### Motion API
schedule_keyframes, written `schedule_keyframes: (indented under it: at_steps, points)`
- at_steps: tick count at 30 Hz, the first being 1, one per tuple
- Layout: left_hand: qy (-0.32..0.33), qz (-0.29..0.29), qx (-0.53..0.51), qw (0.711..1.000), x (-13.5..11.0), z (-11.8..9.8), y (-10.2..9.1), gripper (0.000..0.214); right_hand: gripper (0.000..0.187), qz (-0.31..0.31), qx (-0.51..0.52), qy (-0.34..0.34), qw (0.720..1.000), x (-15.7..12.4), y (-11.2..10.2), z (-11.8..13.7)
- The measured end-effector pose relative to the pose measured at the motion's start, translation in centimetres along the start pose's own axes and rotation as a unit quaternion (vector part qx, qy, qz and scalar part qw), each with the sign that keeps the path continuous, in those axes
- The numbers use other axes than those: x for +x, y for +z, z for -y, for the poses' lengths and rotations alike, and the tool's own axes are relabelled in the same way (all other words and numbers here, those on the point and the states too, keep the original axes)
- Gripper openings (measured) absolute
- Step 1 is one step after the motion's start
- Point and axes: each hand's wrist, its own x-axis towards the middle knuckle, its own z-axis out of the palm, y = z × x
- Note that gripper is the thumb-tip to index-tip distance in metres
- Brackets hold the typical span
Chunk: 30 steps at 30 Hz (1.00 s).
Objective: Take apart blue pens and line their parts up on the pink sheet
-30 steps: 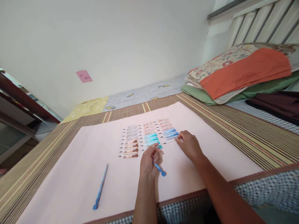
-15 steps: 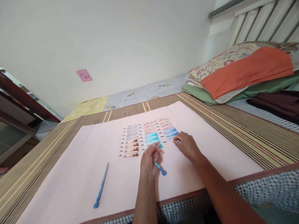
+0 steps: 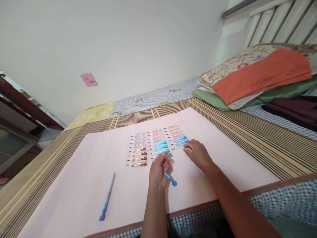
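Note:
My left hand (image 3: 159, 167) is closed around a blue pen (image 3: 170, 179), whose blue end sticks out below the fingers towards me. The rest of that pen is hidden in the hand. My right hand (image 3: 196, 152) pinches the right end of another pen (image 3: 177, 146), the lowest in a short column of blue pens (image 3: 180, 140). That pen lies flat on the pale pink sheet (image 3: 74, 185), its tip pointing left. Just beyond my left fingers lie several turquoise pens (image 3: 159, 146). A further blue pen (image 3: 107, 196) lies apart, to the left of my left hand.
Brown pens (image 3: 139, 157), clear pens (image 3: 138, 138) and pink-patterned pens (image 3: 174, 130) lie in neat columns. A striped mat (image 3: 237, 132) shows around the sheet. Folded cloths (image 3: 262, 77) are stacked at the right, and a pink note (image 3: 89, 80) is on the wall.
The pen at my right fingertips has shifted slightly up and left, nearer the blue pens above it. My left hand has hardly moved.

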Motion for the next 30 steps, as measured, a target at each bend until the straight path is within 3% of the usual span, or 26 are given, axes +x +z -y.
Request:
schedule_keyframes:
  at_steps: [17,23,26,30]
  points:
    - [0.002,-0.012,-0.011,1.000,0.1,-0.2,-0.3,0.037,0.014,-0.019,0.045,0.013,0.999,-0.1,-0.1,-0.4]
    - [0.021,-0.021,-0.031,0.999,0.3,-0.4,-0.6,0.033,0.012,-0.012,0.135,0.054,0.989,-0.2,-1.1,1.3]
    - [0.057,-0.022,-0.059,0.996,0.5,-0.7,-0.9,0.036,0.014,0.060,0.258,0.059,0.962,-0.5,-2.2,3.7]
    - [0.100,-0.016,-0.089,0.991,0.5,-1.1,-1.1,0.038,0.018,0.228,0.376,0.024,0.898,-1.2,-3.1,7.5]
